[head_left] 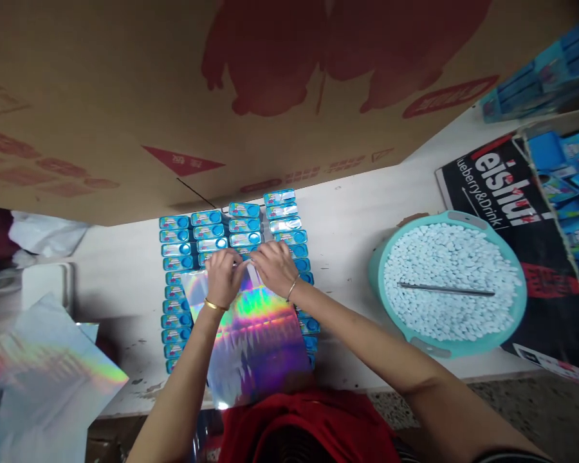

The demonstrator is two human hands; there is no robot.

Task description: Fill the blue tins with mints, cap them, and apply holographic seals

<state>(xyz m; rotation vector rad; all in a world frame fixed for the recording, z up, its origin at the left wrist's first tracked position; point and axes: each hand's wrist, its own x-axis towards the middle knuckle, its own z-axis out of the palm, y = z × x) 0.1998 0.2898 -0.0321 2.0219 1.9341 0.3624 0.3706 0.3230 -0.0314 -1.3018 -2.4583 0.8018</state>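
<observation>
both hands meet at the far edge of the holographic sheet; the left hand and right hand are side by side, nearly touching, fingers curled down and pinching the sheet's top edge, looks like they're holding it flat so the corner can be picked at or lined up, though what's under the fingertips is hidden; a gold bangle sits on each wrist.

that sheet is the landmark here; it lies over the near middle of the blue boxes, which are packed in tight rows touching each other, so the sheet covers some and leaves the far rows and the left column showing; the neat grid probably keeps them from sliding while the sheet goes on top.

to the right of the sheet, well apart, there's a teal basin full of small white pellets, with a thin metal rod lying across the pile; further right of that a black printed carton with more blue packs stacked on it.

left of the sheet, near the table edge, another loose holographic sheet rests partly off the white table; beyond the sheet, past the boxes, a big cardboard panel leans over the table; just below the sheet is the person's red shirt.
</observation>
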